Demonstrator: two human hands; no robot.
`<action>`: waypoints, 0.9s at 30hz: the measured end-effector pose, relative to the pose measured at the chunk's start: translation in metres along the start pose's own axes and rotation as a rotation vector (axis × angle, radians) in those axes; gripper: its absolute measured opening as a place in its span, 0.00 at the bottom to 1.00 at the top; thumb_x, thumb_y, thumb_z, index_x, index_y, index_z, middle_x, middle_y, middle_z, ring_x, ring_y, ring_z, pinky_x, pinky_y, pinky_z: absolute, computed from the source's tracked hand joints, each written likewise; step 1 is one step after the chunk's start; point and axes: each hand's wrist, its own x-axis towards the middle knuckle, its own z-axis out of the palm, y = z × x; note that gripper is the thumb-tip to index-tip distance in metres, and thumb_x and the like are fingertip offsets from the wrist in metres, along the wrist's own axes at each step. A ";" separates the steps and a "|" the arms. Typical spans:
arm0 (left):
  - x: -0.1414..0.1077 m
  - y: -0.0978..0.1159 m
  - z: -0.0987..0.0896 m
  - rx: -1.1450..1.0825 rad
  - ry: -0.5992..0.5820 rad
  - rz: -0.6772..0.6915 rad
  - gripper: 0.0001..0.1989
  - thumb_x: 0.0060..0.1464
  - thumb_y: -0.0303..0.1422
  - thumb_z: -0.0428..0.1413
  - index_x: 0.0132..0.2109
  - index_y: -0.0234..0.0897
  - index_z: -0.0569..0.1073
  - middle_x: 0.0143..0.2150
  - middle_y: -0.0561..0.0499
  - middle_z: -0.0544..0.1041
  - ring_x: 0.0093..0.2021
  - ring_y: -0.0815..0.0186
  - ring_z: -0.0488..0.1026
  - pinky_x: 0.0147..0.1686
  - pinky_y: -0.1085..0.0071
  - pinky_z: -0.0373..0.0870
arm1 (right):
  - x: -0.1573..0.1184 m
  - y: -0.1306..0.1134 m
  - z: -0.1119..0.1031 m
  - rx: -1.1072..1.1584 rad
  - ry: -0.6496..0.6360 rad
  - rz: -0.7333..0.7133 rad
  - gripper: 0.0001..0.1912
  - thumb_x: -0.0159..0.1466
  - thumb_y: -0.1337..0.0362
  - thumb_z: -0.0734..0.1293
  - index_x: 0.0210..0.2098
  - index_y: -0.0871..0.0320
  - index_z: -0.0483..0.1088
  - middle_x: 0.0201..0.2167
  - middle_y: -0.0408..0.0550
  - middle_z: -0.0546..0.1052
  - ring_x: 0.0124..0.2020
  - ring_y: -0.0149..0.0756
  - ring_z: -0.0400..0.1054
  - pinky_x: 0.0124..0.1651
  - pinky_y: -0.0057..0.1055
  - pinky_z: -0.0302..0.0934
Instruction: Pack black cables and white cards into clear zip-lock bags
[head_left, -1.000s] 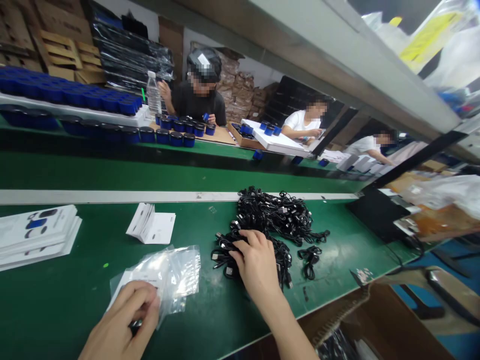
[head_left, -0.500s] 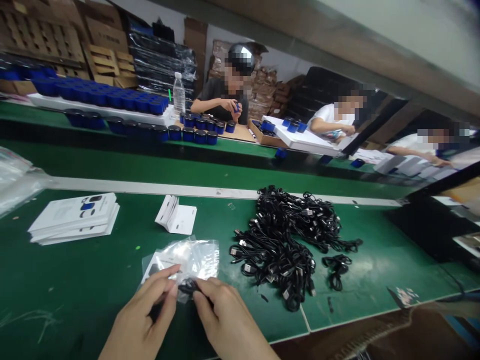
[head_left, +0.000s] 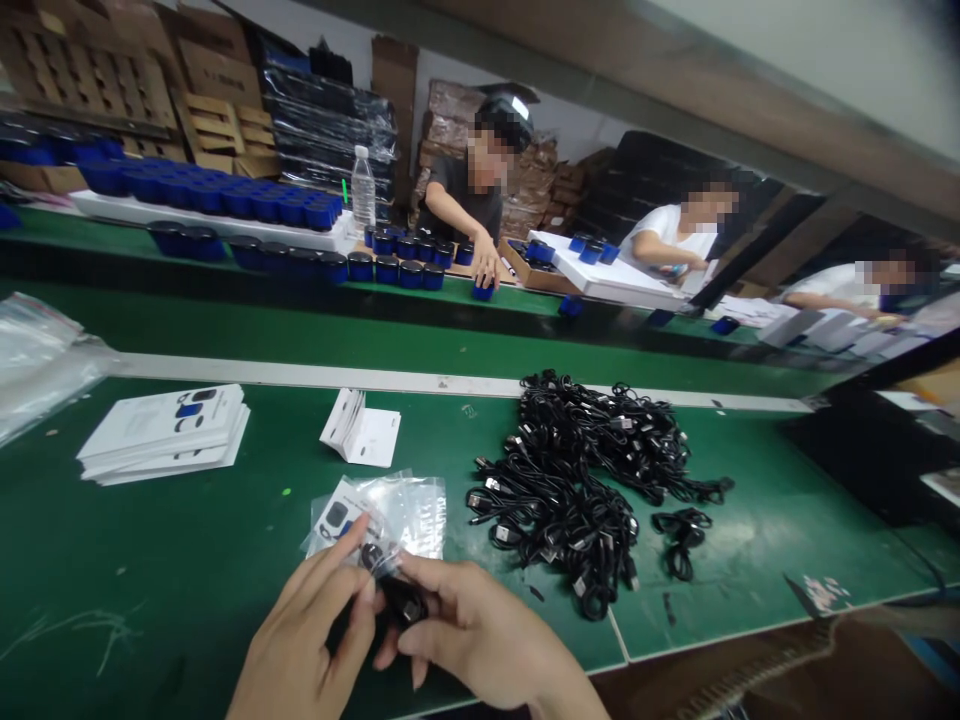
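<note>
In the head view, we see a glossy black cable (head_left: 406,603), bunched in tight loops, at lower centre, pinched in our right hand (head_left: 480,622). Our left hand (head_left: 304,625), fingers slightly parted, reaches its upper end; we cannot tell its grip.

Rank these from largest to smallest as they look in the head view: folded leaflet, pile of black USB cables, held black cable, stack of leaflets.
1. Pile of black USB cables
2. Stack of leaflets
3. Folded leaflet

Held black cable: unranked, being partly covered and nearer the camera.
</note>
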 end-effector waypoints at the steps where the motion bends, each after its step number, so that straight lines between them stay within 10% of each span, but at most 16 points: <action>1: 0.000 0.000 0.000 0.001 0.005 0.003 0.12 0.60 0.35 0.46 0.31 0.44 0.71 0.57 0.47 0.72 0.50 0.62 0.73 0.42 0.69 0.74 | 0.001 0.001 0.001 0.040 0.030 0.013 0.18 0.59 0.73 0.62 0.46 0.53 0.73 0.31 0.41 0.72 0.31 0.28 0.70 0.29 0.20 0.63; 6: 0.001 0.004 0.000 0.019 0.054 0.060 0.08 0.59 0.33 0.47 0.35 0.43 0.70 0.57 0.47 0.71 0.51 0.60 0.71 0.43 0.68 0.73 | 0.006 0.011 0.009 -0.154 0.366 0.057 0.06 0.55 0.71 0.67 0.30 0.59 0.77 0.21 0.39 0.70 0.18 0.25 0.60 0.20 0.20 0.59; 11: 0.004 0.009 -0.004 0.044 0.063 0.081 0.06 0.57 0.30 0.49 0.34 0.43 0.68 0.59 0.46 0.64 0.56 0.57 0.63 0.44 0.64 0.70 | 0.004 0.017 0.016 -0.641 0.466 -0.281 0.11 0.60 0.73 0.61 0.29 0.57 0.74 0.23 0.43 0.73 0.24 0.32 0.67 0.29 0.24 0.58; 16: 0.005 0.017 -0.004 0.000 0.084 0.110 0.05 0.57 0.28 0.48 0.36 0.42 0.67 0.61 0.45 0.58 0.59 0.56 0.59 0.47 0.59 0.68 | 0.016 0.025 0.021 -0.502 0.696 -0.183 0.07 0.55 0.71 0.67 0.34 0.57 0.67 0.28 0.44 0.73 0.27 0.33 0.68 0.28 0.24 0.58; 23: 0.005 -0.005 -0.011 -0.116 -0.121 0.000 0.08 0.55 0.37 0.53 0.43 0.48 0.67 0.62 0.48 0.65 0.59 0.49 0.64 0.56 0.37 0.51 | 0.024 0.020 0.010 -0.258 0.421 -0.053 0.09 0.55 0.72 0.65 0.21 0.58 0.64 0.15 0.35 0.63 0.17 0.25 0.55 0.20 0.21 0.47; 27: 0.024 -0.015 -0.033 -0.372 -0.462 -0.432 0.25 0.49 0.45 0.56 0.54 0.46 0.64 0.41 0.51 0.80 0.40 0.54 0.77 0.39 0.61 0.73 | 0.019 0.008 0.006 -0.250 0.301 -0.130 0.05 0.57 0.71 0.64 0.28 0.59 0.72 0.21 0.40 0.70 0.22 0.28 0.61 0.27 0.23 0.55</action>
